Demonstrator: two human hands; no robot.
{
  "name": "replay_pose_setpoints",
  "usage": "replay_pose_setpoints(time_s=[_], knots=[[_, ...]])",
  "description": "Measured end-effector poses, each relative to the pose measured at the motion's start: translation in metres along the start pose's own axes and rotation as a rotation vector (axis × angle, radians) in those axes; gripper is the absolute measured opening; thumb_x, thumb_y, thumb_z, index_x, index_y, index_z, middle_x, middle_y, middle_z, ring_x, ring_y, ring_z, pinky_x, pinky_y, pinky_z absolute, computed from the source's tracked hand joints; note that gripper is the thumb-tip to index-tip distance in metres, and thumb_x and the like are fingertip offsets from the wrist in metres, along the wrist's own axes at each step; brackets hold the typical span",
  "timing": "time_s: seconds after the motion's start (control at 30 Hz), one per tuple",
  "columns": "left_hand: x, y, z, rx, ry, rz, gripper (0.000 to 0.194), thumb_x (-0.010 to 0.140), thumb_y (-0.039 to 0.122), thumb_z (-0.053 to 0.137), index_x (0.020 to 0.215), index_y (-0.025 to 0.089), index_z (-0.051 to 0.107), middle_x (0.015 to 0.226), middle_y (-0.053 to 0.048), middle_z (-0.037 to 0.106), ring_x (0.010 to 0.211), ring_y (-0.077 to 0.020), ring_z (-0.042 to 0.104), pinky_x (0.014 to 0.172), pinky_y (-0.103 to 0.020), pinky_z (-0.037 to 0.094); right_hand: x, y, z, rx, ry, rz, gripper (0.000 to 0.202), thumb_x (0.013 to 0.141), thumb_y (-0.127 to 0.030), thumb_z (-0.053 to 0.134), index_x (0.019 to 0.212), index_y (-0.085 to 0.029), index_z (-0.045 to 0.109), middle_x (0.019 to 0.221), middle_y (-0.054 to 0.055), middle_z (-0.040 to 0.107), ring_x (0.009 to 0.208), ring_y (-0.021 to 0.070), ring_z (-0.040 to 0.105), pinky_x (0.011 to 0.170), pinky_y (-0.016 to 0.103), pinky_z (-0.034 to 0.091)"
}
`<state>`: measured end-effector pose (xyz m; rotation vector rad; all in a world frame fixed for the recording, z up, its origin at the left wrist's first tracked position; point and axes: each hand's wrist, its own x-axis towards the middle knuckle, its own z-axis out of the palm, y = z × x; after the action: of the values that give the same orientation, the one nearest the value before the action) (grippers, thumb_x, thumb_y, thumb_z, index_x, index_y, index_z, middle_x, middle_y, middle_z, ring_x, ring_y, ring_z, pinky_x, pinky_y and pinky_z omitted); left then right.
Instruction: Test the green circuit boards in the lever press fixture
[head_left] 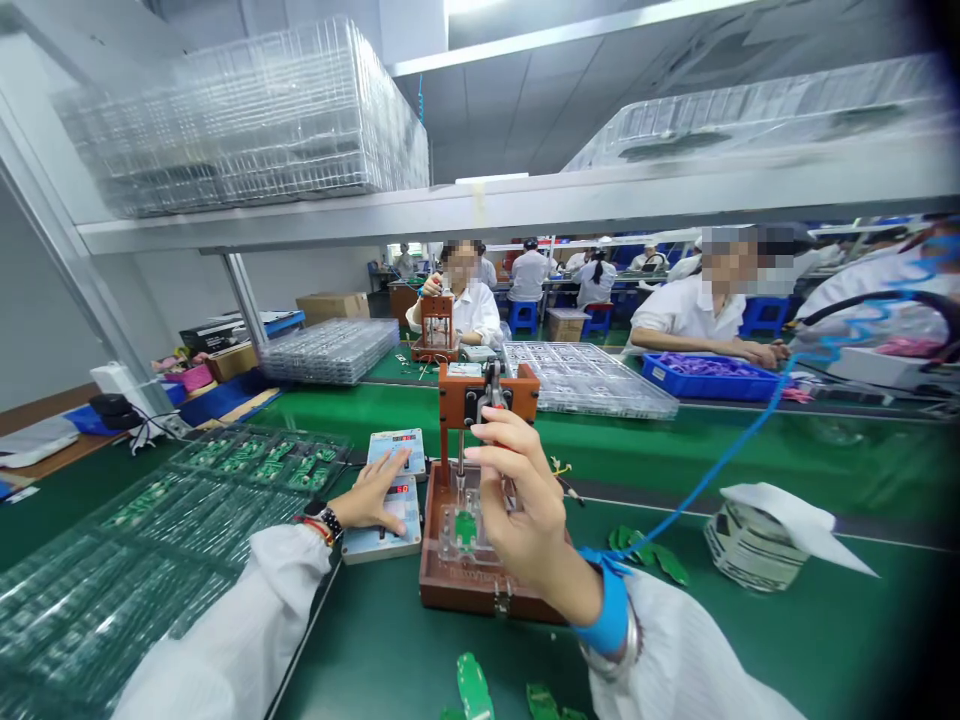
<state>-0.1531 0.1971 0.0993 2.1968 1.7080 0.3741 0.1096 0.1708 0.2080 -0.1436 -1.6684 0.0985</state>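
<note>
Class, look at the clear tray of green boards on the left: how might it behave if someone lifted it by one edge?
The clear tray looks thin-walled, so it would probably flex or sag. The green boards seem piled in its pockets without visible fastening, so they might slide or spill if it tilts.

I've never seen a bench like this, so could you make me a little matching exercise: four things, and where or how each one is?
1. Left hand
2. Right hand
3. Blue tray
4. Clear holder

A. Filled with purple things
B. Raised at the brown stand
C. Has a green piece in it
D. Spread over boxes with red digits

Pairs: 1-D, 2-B, 3-A, 4-C
</note>
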Motion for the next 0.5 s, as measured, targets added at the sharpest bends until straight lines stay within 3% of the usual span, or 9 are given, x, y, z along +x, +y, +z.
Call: replay_pose_setpoints(time_s=[0.07, 0.23, 0.5], knots=[[-0.004, -0.007, -0.002, -0.102, 0.015, 0.021, 0.127, 0.056, 0.072, 0.071, 0.151, 0.021, 0.004, 0.155, -0.017, 0.011, 0.142, -0.0363, 0.007, 0.112, -0.052, 0.009, -0.003, 0.001, 0.005, 0.025, 0.043, 0.018, 0.035, 0.081, 0.001, 0.042, 0.100, -0.025, 0.055, 0.105, 0.006, 0.056, 0.119, 0.0273, 0.050, 0.094, 0.055, 0.049], [-0.010, -0.021, -0.013, -0.251, -0.078, 0.066, 0.124, 0.054, 0.064, 0.078, 0.150, 0.021, 0.012, 0.154, -0.016, 0.018, 0.141, -0.0306, 0.020, 0.114, -0.044, 0.013, -0.008, -0.002, 0.010, 0.079, 0.096, 0.073, 0.030, 0.079, 0.002, 0.043, 0.091, -0.024, 0.052, 0.108, 0.005, 0.054, 0.122, 0.0265, 0.047, 0.098, 0.055, 0.045], [-0.011, -0.022, -0.018, -0.162, -0.070, 0.021, 0.128, 0.048, 0.057, 0.083, 0.150, 0.022, 0.014, 0.152, -0.017, 0.025, 0.140, -0.0352, 0.018, 0.112, -0.053, 0.012, -0.009, -0.003, 0.008, 0.094, 0.086, 0.084, 0.030, 0.078, 0.003, 0.043, 0.090, -0.023, 0.053, 0.110, 0.005, 0.053, 0.122, 0.0273, 0.046, 0.100, 0.058, 0.041]])
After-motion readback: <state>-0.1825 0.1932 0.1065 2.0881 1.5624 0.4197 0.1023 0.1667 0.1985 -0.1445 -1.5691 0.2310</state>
